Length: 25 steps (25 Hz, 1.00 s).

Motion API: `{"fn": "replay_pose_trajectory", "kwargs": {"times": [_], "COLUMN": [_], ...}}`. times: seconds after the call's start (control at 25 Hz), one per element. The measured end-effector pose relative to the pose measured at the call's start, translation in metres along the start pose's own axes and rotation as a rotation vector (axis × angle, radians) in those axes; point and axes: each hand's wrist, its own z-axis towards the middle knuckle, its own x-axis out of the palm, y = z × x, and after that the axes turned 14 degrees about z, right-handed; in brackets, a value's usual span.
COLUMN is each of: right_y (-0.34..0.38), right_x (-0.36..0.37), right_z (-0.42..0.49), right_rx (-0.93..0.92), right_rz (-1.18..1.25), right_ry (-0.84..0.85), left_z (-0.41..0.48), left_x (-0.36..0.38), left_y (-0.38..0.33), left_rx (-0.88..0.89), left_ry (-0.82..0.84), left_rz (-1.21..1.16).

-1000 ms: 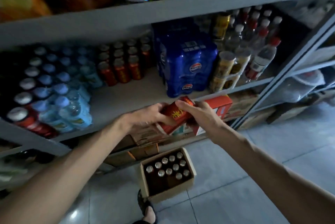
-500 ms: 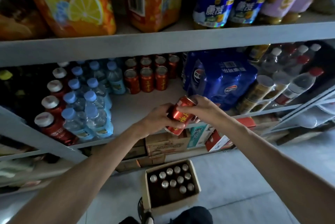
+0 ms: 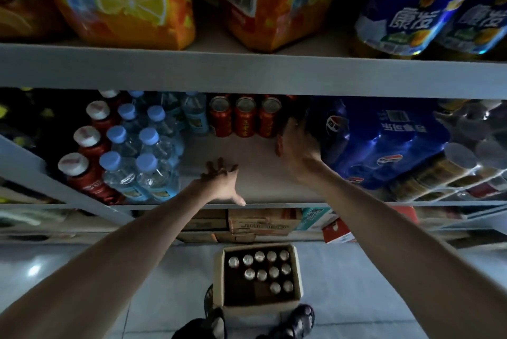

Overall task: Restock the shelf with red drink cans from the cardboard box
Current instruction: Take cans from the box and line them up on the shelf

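My right hand reaches into the shelf and grips a red can, mostly hidden under my palm, beside the blue pack. A row of three red cans stands at the back of the shelf. My left hand rests on the bare shelf board near its front edge, fingers spread, holding nothing. The open cardboard box sits on the floor below, with several silver-topped cans in it.
Water bottles and red-labelled bottles fill the shelf's left side. A blue shrink-wrapped pack sits right of my hand. Orange packs stand on the shelf above. My sandalled feet flank the box.
Both hands held one red can before the shelf. Now the left has let go and rests on the board, while the right has carried the can deep into the shelf.
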Motion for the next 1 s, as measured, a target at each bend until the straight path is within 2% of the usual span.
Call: {"fn": "replay_pose_trajectory", "kwargs": {"times": [0.12,0.32,0.56,0.76,1.0], "right_y": [0.002,-0.008,-0.010,-0.009,-0.017], "right_x": [0.015,0.024,0.016,0.026,0.033], "right_z": [0.028,0.049,0.037,0.023,0.049], "right_rx": [0.032,0.072,0.038,0.046,-0.044], "right_rz": [-0.050,-0.053,-0.269,-0.401,-0.341], "right_ry": [-0.047,-0.028,-0.070,0.028,-0.103], "left_z": [0.002,0.009,0.019,0.023,0.029], "left_x": [0.001,0.000,0.005,0.014,0.018], "left_y": [0.006,0.006,0.006,0.009,0.010], "left_rx": [0.033,0.042,0.067,0.089,0.099], "left_ry": [-0.030,-0.006,-0.031,-0.060,-0.108], "left_rz": [0.022,0.021,0.068,0.070,0.069]}}
